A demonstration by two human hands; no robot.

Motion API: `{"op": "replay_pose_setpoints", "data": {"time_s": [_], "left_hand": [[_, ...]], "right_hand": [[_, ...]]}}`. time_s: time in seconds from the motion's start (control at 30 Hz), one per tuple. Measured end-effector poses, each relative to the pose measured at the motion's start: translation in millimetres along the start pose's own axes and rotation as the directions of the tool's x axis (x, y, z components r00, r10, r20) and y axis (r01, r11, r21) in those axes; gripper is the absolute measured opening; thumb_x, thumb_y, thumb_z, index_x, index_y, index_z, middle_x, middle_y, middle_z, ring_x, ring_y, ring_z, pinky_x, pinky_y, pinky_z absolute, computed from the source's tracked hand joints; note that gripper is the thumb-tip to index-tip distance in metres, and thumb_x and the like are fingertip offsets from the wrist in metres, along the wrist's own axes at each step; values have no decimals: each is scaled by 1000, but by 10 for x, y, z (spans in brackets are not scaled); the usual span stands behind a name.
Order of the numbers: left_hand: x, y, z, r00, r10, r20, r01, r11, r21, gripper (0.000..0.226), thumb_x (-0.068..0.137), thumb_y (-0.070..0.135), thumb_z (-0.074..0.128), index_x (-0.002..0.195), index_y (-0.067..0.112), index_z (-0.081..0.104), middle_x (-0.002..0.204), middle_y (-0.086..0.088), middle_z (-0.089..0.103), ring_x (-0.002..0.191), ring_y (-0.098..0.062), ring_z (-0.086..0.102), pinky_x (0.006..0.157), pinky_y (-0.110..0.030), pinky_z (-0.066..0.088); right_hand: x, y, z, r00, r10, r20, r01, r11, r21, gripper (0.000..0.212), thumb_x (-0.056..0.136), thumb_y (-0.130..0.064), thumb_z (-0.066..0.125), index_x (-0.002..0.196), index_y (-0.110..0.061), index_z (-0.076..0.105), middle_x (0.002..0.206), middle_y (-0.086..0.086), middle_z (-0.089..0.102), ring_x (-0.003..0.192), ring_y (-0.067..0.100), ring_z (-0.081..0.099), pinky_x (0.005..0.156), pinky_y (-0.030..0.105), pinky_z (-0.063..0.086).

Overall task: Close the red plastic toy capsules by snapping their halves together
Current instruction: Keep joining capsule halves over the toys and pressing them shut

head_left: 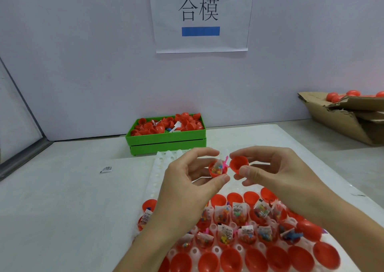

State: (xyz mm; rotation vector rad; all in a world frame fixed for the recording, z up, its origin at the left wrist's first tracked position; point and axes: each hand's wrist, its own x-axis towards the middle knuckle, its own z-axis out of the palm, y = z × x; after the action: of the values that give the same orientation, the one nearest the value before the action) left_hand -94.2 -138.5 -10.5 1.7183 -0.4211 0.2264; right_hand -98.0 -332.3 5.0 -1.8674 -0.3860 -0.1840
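My left hand (193, 178) pinches a red capsule half (217, 169) filled with a small bag of coloured sweets and a pink toy that sticks up. My right hand (268, 168) holds an empty red capsule half (239, 163) between thumb and fingers, its open side facing the filled half. The two halves are close but apart, above the white holder tray (160, 168). Below my hands, several filled red halves (239, 215) stand in the tray's holes, and several empty red halves (230, 261) line the nearest row.
A green crate (166, 142) with loose red halves sits at the back by the wall. A torn cardboard box (349, 116) with closed red capsules lies at the right. A small sachet (106, 169) lies on the table at the left.
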Motion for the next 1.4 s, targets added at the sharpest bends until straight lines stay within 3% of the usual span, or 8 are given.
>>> {"op": "replay_pose_setpoints", "data": {"time_s": [0.17, 0.3, 0.6, 0.77, 0.93, 1.07, 1.17, 1.4], "left_hand": [[-16, -7, 5, 999, 32, 42, -35, 996, 80, 35, 80, 11, 80, 106, 34, 72, 95, 16, 72, 91, -5, 71, 75, -14, 55], [-21, -24, 21, 998, 62, 31, -66, 981, 184, 33, 80, 12, 80, 100, 37, 73, 95, 18, 72, 92, -4, 70, 79, -20, 58], [-23, -14, 67, 996, 88, 2, -85, 961, 262, 38, 74, 19, 86, 98, 35, 61, 89, 17, 74, 80, 5, 69, 72, -10, 55], [-24, -28, 63, 995, 104, 8, -103, 967, 232, 29, 73, 14, 86, 95, 24, 70, 84, 12, 74, 79, -2, 71, 75, -16, 57], [-28, -25, 39, 996, 81, -26, -77, 989, 126, 40, 76, 11, 83, 107, 35, 74, 91, 17, 75, 85, -6, 73, 81, -24, 59], [-20, -19, 42, 997, 66, -31, -62, 993, 100, 46, 75, 10, 83, 113, 34, 70, 95, 16, 75, 86, -7, 73, 82, -23, 59], [-18, 13, 28, 996, 86, -25, -84, 994, 72, 37, 71, 12, 84, 97, 37, 72, 88, 18, 75, 84, -4, 73, 78, -16, 56], [-24, 46, 28, 997, 75, 6, -74, 995, -63, 38, 70, 15, 80, 101, 36, 72, 90, 16, 76, 85, -4, 73, 75, -12, 54]], "right_hand": [[-11, -25, 7, 999, -32, -6, 32, 999, -15, 34, 64, -41, 73, 97, -35, 74, 88, -12, 76, 74, 11, 72, 66, 14, 54], [-12, -27, 20, 998, -65, -23, 65, 997, -31, 35, 59, -40, 76, 95, -39, 74, 91, -15, 74, 84, 9, 72, 72, 14, 56], [-46, -23, 94, 984, -173, -52, 170, 984, -56, 30, 63, -28, 81, 92, -27, 76, 88, -1, 73, 81, 24, 69, 73, 40, 61], [-46, -4, 105, 982, -180, -53, 174, 979, -106, 28, 72, -10, 80, 93, -28, 76, 89, -8, 73, 86, 21, 69, 76, 36, 60], [-49, -42, 98, 979, -186, -90, 177, 980, -92, 25, 68, -26, 75, 93, -30, 74, 90, -13, 74, 87, 16, 71, 76, 27, 60], [-53, -42, 100, 980, -179, -83, 174, 983, -59, 25, 70, -16, 77, 93, -27, 74, 86, -12, 75, 80, 15, 73, 70, 22, 59], [-57, -44, 110, 981, -173, -86, 170, 985, -36, 26, 68, -25, 74, 94, -30, 74, 87, -13, 76, 80, 16, 73, 70, 22, 59], [-57, -25, 166, 971, -183, -152, 185, 983, 0, 29, 68, -31, 72, 97, -32, 74, 89, -12, 77, 79, 15, 74, 63, 19, 57]]}}
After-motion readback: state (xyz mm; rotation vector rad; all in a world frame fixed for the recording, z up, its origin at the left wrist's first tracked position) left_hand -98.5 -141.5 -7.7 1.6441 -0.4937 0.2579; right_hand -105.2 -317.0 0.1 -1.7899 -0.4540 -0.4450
